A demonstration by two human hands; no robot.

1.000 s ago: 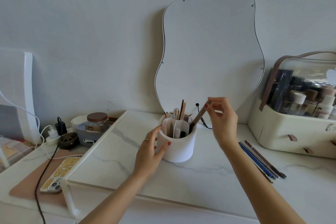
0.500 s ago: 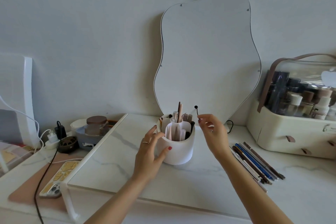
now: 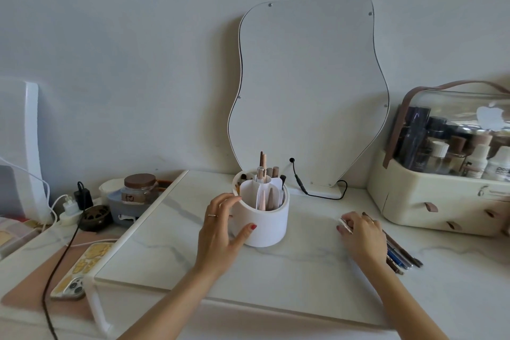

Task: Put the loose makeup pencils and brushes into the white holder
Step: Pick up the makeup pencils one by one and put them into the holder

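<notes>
Reaching to the right, the right hand lies curled over the far ends of the loose makeup pencils and thin brushes, a fanned row of brown, blue and dark sticks lying on the white marble-patterned desk between the holder and the cream cosmetics case with a clear lid. Its fingers pinch a pale, slim stick at its tip; whether that grip is firm, or takes in more than one stick, I cannot tell. The left hand rests half open against the left wall of the round white holder with inner dividers, thumb on the near side, steadying rather than clamping it.

The likely trouble is in the lift: the sticks lie touching, so pulling one up by its end could drag or roll its neighbours towards the near right edge of the desk. The holder already stands crowded with upright pencils and brush handles, so a long stick dropped in at a slant may catch on a divider or tip out. A push from the left hand could slide the holder towards the wavy frameless mirror and its black cable.

Half a second ago the right hand hovered at the holder's far right rim; it has since swung down and right to the row. The left hand has barely shifted.
</notes>
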